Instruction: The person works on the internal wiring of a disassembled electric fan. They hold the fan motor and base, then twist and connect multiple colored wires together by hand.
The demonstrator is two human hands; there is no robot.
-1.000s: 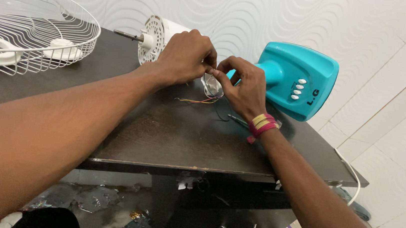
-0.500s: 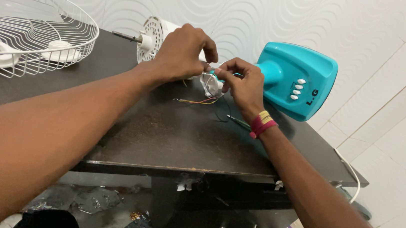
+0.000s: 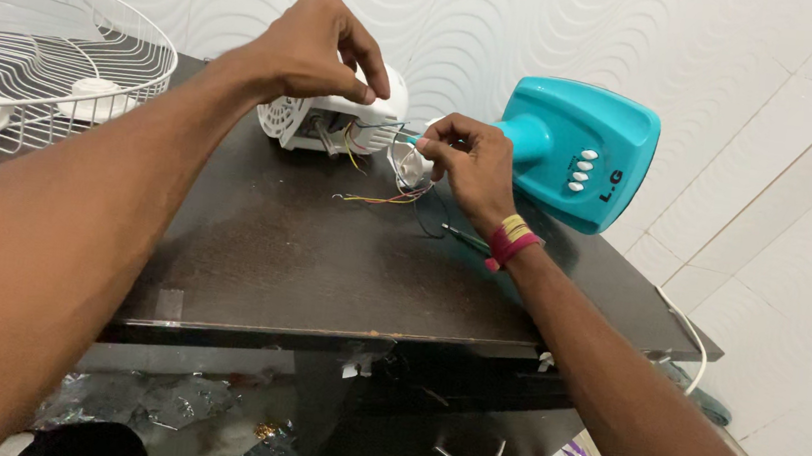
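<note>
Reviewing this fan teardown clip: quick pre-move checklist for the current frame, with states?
1. Left hand on the motor housing: ok, fingers rest on its top.
2. Right hand pinching at the wires: ok; exact grip cannot tell.
3. Housing resting on the table: ok, well back from the front edge.
4. Teal base clear of the hands: ok, beside the right hand.
5. Fan guard out of the way: ok, at far left.
6. Power off: cannot tell; no plug in view.
</note>
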